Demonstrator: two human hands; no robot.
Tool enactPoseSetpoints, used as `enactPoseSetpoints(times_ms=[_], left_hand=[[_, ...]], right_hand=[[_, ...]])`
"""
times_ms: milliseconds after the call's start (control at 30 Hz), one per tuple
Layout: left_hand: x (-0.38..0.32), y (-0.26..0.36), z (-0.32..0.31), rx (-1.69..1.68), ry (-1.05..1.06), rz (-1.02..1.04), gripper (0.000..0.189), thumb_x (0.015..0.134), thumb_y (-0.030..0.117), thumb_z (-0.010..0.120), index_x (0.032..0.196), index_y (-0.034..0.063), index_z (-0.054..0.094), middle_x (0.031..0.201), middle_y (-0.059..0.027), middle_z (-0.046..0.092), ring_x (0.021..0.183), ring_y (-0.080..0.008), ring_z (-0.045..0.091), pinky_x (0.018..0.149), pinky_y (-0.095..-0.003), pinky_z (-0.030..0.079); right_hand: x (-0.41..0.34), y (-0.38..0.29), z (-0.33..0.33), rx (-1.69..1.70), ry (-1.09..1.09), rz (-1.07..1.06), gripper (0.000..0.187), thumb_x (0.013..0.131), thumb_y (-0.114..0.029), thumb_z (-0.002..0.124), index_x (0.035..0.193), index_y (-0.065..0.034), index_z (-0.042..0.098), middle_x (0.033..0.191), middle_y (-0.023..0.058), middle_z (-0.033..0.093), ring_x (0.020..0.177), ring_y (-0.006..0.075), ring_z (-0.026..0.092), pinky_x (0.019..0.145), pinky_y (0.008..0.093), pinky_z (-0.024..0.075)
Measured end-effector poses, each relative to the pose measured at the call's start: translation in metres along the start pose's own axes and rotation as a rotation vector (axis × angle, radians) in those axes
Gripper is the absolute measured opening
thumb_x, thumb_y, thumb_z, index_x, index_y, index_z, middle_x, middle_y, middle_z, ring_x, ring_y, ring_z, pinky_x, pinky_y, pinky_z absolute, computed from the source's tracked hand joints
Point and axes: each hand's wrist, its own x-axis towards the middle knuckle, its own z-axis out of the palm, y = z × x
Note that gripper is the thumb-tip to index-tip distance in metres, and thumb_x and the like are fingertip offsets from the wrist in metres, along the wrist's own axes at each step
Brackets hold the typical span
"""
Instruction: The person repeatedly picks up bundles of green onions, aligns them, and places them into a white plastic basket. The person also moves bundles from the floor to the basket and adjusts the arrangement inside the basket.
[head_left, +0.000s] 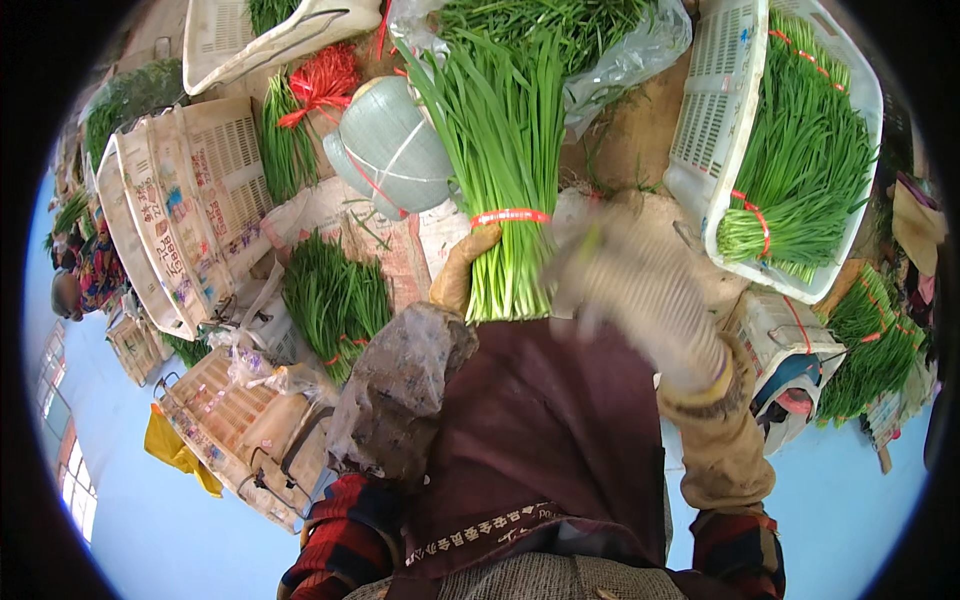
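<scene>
A large bundle of long flat green leaves, apparently garlic chives (504, 142), stands with its pale cut stems towards me, a red band (511, 217) around its lower part. My left hand (463, 264), in a tan glove, is closed around the left side of the stems below the band. My right hand (600, 266), in a ribbed knit glove, is motion-blurred just right of the stems; whether it touches them or holds anything cannot be told. The stem ends are by my dark maroon apron (547, 420). Behind the bundle lies a heap of loose green leaves (592, 34) on clear plastic.
A white plastic crate (720, 135) of banded bundles stands at right, with more bundles (862, 345) beyond. Left are stacked crates (180, 210), red ties (326, 79), a wrapped grey-green object (394, 146) and a banded bundle (334, 296). Another person (94, 270) is at far left.
</scene>
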Motion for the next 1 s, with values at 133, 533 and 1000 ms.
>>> enactPoseSetpoints(times_ms=[133,533,1000], left_hand=[[-0.009,0.003,0.009,0.126,-0.046,0.028,0.053,0.092,0.030,0.067,0.132,-0.0023,0.054,0.117,-0.0168,0.068,0.099,-0.0271,0.071,0.088,-0.0420,0.061],[-0.022,-0.047,0.061,0.649,0.135,0.431,0.050,0.084,0.004,0.076,0.129,0.0026,0.053,0.112,-0.0070,0.066,0.096,-0.0149,0.064,0.083,-0.0314,0.054],[-0.036,-0.043,0.049,0.598,-0.056,0.230,0.075,0.090,0.036,0.074,0.147,0.0014,0.039,0.136,-0.0079,0.055,0.126,-0.0173,0.050,0.110,-0.0343,0.036]], right_hand=[[0.047,0.028,-0.040,-0.578,0.470,0.001,0.056,0.092,-0.032,0.069,0.131,0.0047,0.053,0.099,0.0165,0.071,0.086,0.0258,0.071,0.076,0.0319,0.0558],[0.084,0.125,-0.022,0.091,0.336,-0.153,0.062,0.086,-0.022,0.076,0.135,0.0047,0.049,0.120,0.0140,0.064,0.108,0.0202,0.062,0.094,0.0316,0.0502],[0.034,0.131,-0.035,0.619,0.181,-0.015,0.068,0.090,-0.045,0.071,0.140,-0.0037,0.049,0.127,0.0107,0.063,0.111,0.0219,0.064,0.096,0.0358,0.0533]])
